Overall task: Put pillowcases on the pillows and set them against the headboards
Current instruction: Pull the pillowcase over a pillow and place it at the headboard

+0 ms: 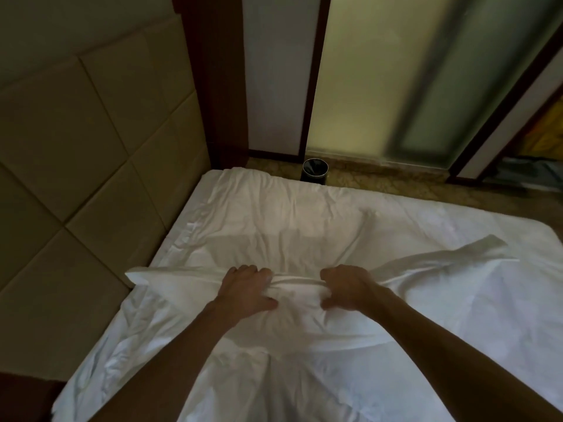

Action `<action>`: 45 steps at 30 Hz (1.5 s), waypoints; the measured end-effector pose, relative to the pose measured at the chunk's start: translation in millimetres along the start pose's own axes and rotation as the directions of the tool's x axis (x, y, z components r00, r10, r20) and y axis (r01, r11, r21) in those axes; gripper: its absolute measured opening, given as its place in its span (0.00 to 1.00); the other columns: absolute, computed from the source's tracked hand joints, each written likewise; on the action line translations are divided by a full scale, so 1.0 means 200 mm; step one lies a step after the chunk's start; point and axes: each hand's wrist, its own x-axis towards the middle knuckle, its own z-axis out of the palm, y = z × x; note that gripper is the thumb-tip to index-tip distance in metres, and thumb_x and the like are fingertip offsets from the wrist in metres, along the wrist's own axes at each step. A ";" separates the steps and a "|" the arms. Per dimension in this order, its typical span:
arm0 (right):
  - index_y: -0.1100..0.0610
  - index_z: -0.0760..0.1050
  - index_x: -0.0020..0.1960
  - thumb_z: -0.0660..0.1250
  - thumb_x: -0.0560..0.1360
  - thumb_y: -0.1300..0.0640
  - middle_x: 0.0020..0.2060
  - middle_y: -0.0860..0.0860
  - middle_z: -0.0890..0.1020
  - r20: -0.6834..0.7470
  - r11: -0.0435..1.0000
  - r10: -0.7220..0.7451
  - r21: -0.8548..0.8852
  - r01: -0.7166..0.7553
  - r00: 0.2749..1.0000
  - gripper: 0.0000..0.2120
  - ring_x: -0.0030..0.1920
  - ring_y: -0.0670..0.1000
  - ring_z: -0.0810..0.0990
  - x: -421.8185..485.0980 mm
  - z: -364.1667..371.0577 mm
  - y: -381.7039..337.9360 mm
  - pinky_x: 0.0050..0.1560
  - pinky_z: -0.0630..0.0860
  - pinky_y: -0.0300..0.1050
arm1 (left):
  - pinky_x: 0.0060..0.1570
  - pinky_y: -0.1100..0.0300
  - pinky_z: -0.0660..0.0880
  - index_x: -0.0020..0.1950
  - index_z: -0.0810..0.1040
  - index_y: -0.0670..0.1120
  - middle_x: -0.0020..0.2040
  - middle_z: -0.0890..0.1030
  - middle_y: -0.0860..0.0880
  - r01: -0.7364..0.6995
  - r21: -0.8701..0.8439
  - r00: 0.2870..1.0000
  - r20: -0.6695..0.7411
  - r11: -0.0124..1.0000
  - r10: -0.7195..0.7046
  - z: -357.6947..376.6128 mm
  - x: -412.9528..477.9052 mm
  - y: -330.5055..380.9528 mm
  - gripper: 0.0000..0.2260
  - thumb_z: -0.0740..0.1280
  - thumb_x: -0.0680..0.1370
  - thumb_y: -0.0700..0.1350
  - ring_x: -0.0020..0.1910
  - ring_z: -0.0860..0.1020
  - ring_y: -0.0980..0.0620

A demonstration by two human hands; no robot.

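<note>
A white pillowcase (441,263) lies spread across the near part of the white bed (289,214), one corner pointing left toward the headboard and another lifted at the right. My left hand (246,287) and my right hand (350,287) both grip a bunched edge of this cloth at the middle, about a hand's width apart, thumbs underneath. A soft bulge of white fabric sits between and below the hands; whether a pillow is inside cannot be told. The padded beige headboard (85,166) runs along the left side of the bed.
A small dark round bin (315,170) stands on the floor just past the bed's far edge. Frosted glass panels in dark wooden frames (313,86) rise behind it. A dark wooden surface (24,400) shows at the bottom left corner.
</note>
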 end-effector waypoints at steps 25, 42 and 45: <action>0.56 0.73 0.45 0.68 0.62 0.69 0.40 0.53 0.74 -0.538 0.927 -0.302 -0.357 0.112 0.787 0.15 0.38 0.54 0.71 -0.13 0.20 0.13 0.35 0.70 0.48 | 0.40 0.57 0.75 0.49 0.85 0.53 0.38 0.78 0.51 -0.037 0.171 0.924 -0.371 0.985 0.099 0.00 -0.09 -0.06 0.15 0.78 0.63 0.50 0.37 0.78 0.50; 0.54 0.70 0.63 0.65 0.75 0.45 0.57 0.53 0.78 -0.079 0.970 -0.210 -0.144 0.198 0.974 0.21 0.56 0.56 0.79 0.02 0.03 -0.28 0.52 0.74 0.49 | 0.42 0.55 0.77 0.56 0.81 0.51 0.44 0.78 0.51 -0.032 0.164 0.917 -0.388 0.986 0.094 0.16 -0.35 0.06 0.20 0.76 0.65 0.50 0.42 0.77 0.48; 0.56 0.71 0.60 0.65 0.76 0.54 0.54 0.54 0.80 -0.132 0.955 -0.219 -0.230 0.185 0.967 0.14 0.53 0.56 0.81 0.03 0.11 -0.33 0.48 0.74 0.48 | 0.54 0.53 0.74 0.58 0.79 0.53 0.47 0.78 0.51 0.019 0.164 0.927 -0.372 0.986 0.044 0.18 -0.39 0.04 0.16 0.67 0.72 0.52 0.47 0.76 0.48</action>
